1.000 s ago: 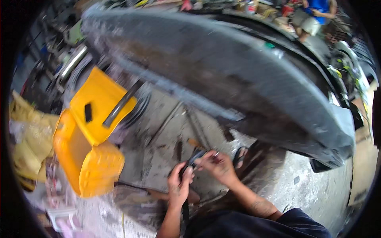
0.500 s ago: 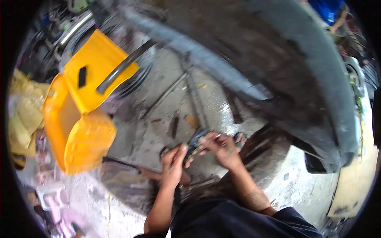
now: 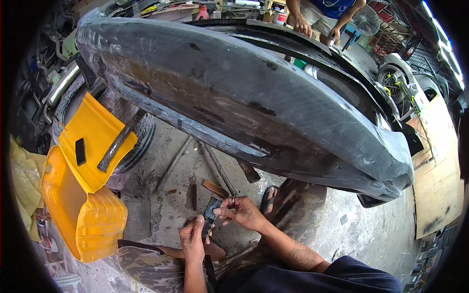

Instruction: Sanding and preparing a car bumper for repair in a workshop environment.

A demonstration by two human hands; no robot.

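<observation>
Since half a second ago the view is taking in more of the large, scuffed, dark grey curved shell, seemingly a vehicle bumper (image 3: 234, 88), which is now stretching from upper left to right of the frame; both hands are appearing lower in it. Next in size, a bright yellow moulded plastic shell (image 3: 100, 227) is leaning open at lower left. At lower centre, the person's left hand (image 3: 194, 240) is gripping a small, dark, flat rectangular piece (image 3: 209, 209) by its lower end, thumb pressing on the face and fingers curling behind. Right of it, the right hand (image 3: 245, 214) is pinching the piece's upper right edge between thumb and fingers.

Judging by looks, the piece is being light, fairly stiff yet perhaps bending a little, unlikely to be slipping or breaking; its long edges are offering the best hold. Its near-black face is showing greyish, worn patches, and a thin yellowish edge is peeking out at its lower right. Its material is remaining unclear.
</observation>
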